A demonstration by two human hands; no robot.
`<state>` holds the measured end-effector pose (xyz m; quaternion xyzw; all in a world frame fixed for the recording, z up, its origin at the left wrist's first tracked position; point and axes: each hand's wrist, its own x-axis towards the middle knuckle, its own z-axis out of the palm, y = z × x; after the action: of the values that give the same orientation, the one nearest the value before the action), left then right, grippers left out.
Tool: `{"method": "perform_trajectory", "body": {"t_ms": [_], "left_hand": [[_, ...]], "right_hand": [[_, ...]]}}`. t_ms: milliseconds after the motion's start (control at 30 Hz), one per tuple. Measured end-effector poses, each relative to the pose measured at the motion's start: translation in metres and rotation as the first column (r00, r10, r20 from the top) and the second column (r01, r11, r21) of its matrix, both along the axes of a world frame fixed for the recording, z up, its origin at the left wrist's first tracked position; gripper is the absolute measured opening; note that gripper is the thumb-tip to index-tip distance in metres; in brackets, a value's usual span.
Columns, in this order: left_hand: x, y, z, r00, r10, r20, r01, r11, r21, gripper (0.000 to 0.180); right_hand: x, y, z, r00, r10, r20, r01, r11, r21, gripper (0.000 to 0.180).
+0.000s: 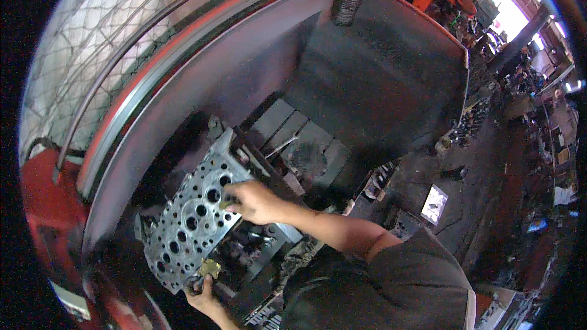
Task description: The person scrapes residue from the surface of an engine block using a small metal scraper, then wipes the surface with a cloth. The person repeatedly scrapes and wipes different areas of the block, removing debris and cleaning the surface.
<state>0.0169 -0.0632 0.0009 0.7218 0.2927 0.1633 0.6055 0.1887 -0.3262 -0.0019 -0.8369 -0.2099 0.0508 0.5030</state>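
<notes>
I have my right hand point(260, 203) on the far right part of the cylinder head point(208, 223), fingers curled and drawn close together around a small, dull yellow-green piece point(227, 206) pressed at the top face; my fingers hide most of it. My left hand point(205, 299) is at the near edge of the head, thumb and fingers closed on a crumpled yellow scrap point(210, 267), which sticks out past my thumb on the far side. The head lies left of the middle of the scene, its pale, hole-pierced face up, slanting from the near left to the far right, with a row of large dark bores along it. Beyond it, to the right, is a slotted table point(273, 118), and a slim metal tool point(283, 145) lies at an angle over it. A big dark tray point(385, 76) rises farther off, with a clear bottle point(347, 7) in its far corner. On the far left hangs a net point(116, 12) behind a curved rail point(130, 102). Well to my right, a bright rectangular panel point(434, 205) lies amid dim clutter.
</notes>
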Motion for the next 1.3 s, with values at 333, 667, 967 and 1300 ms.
{"method": "perform_trajectory", "body": {"t_ms": [333, 667, 967, 1300], "left_hand": [[0.019, -0.062, 0.024, 0.992, 0.056, -0.117, -0.031, 0.977, 0.213, 0.035], [0.033, -0.111, 0.035, 0.972, 0.054, -0.23, -0.038, 0.996, 0.077, 0.052], [0.065, -0.135, 0.043, 0.95, -0.056, -0.307, 0.073, 0.997, 0.041, 0.044], [0.1, -0.147, 0.061, 0.951, 0.036, -0.306, 0.085, 0.924, 0.373, 0.075]], "right_hand": [[0.214, -0.311, -0.088, 0.639, -0.688, -0.343, 0.767, 0.541, 0.344, 0.021], [0.374, -0.512, -0.113, 0.163, -0.979, 0.124, 0.983, 0.172, 0.067, 0.012], [0.298, -0.44, -0.129, -0.068, -0.989, 0.132, 0.959, -0.028, 0.281, 0.056], [0.117, -0.179, -0.124, 0.645, -0.691, -0.327, 0.762, 0.551, 0.34, 0.022]]}}
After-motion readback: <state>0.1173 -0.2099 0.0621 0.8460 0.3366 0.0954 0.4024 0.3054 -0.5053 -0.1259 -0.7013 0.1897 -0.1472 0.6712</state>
